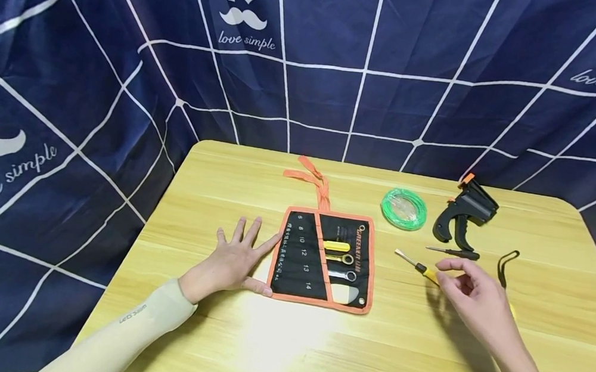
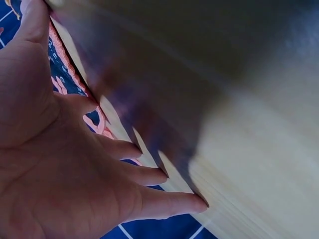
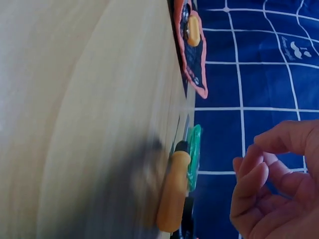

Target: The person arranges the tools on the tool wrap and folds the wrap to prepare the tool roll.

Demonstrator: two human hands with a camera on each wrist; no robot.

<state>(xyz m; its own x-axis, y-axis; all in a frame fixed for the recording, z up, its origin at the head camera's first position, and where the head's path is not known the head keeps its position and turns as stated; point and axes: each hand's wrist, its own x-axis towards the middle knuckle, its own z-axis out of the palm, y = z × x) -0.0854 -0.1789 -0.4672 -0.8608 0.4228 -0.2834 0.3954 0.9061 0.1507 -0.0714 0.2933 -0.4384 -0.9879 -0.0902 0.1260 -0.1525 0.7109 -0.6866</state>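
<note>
A black tool pouch point(image 1: 296, 258) with orange trim lies flat on the table. From its pocket show two ring-ended wrenches point(image 1: 350, 276), a yellow piece point(image 1: 336, 246) and a pale rounded piece point(image 1: 344, 294). My left hand point(image 1: 233, 263) rests with spread fingers on the table, its thumb and index finger at the pouch's left edge. Right of the pouch lies a screwdriver point(image 1: 413, 263) with a yellow handle. My right hand point(image 1: 473, 290) hovers over the handle end, fingers loosely bent. In the right wrist view the hand is apart from the screwdriver point(image 3: 174, 191) and holds nothing.
Behind the screwdriver are a green coil point(image 1: 404, 209), a black clamp point(image 1: 467, 209) with orange pads and a small dark screwdriver point(image 1: 453, 252). A black loop strap point(image 1: 506, 267) lies by the right hand, partly hidden. Dark blue curtains point(image 1: 328, 93) enclose the table.
</note>
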